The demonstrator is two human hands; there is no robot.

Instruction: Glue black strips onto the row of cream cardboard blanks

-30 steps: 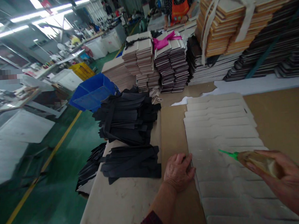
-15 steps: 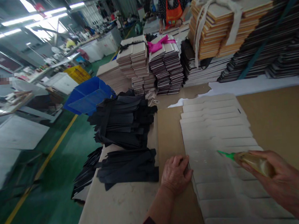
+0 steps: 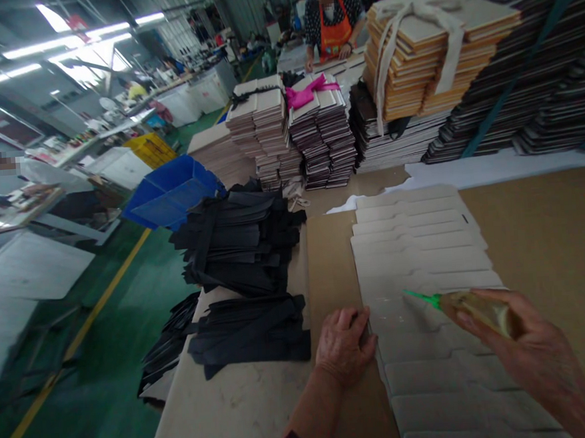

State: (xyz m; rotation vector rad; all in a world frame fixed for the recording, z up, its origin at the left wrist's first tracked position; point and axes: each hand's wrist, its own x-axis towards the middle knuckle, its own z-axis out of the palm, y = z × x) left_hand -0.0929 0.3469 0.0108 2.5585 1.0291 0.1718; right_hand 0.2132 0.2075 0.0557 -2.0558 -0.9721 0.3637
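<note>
My right hand (image 3: 536, 342) is wrapped round a squeeze bottle (image 3: 479, 309) with amber contents and a thin green nozzle, probably glue. The tip points left, just above a row of overlapping off-white panels (image 3: 428, 376). Small shiny wet spots show on the panels left of the tip. My left hand (image 3: 345, 347) lies palm down with its fingers extended, fingertips at the left edge of the panels, and holds nothing. Beneath the panels is a brown board (image 3: 330, 263).
Bundles of black strips (image 3: 250, 332) lie on the left of the table. Beyond them stand a blue crate (image 3: 170, 191) and tied panel stacks (image 3: 321, 133). An orange-edged stack (image 3: 441, 55) and tall dark piles rise at the back right. Across the table stands a person in an orange apron (image 3: 334, 32).
My right hand has moved the bottle left and slightly up, so its green tip sits further left over the panels. My left hand stays in place.
</note>
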